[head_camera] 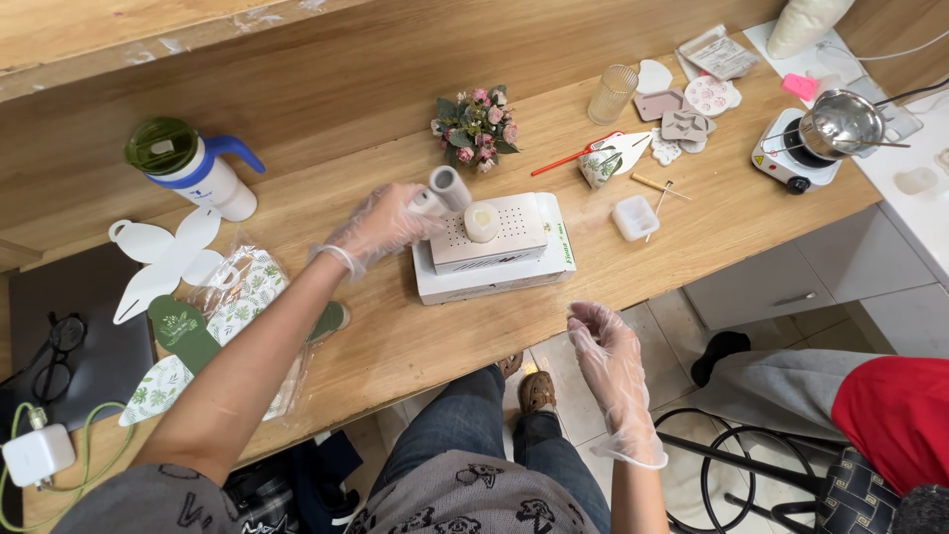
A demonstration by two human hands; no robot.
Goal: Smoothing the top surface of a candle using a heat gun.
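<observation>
left hand (pixel 381 225): gloved in thin clear plastic, fingers wrapped around a pale grey cylinder (pixel 442 190), holding it firmly near its lower end
cylinder position: over the left edge of the white perforated box (pixel 491 233), open round end tilted up and to the right, away from the palm
long axis: runs from the left hand's fingers up toward the far right, slanting rather than upright
cylinder look: short smooth tube, matte grey-white, thick wall and hollow mouth showing at the top end
nearby piece: a small round cream candle (pixel 481 222) stands on top of the perforated box, just right of the cylinder and below its mouth; whether the two touch cannot be told
which hand is nearer: the left hand is at the cylinder and the candle; the right is well apart from both
right hand (pixel 610 364): also gloved, hanging past the near table edge over the floor, fingers loosely spread and curled, holding nothing
box stack: the perforated box sits on a wider flat white box (pixel 554 259), both on the wooden table (pixel 395 336)
around: a small bunch of pink flowers (pixel 476 127) behind the boxes, a ribbed glass (pixel 612 93) farther right, a small steel pot (pixel 842 123) on a white hot plate at the far right, leaf-printed paper cutouts (pixel 213 326) to the left
</observation>
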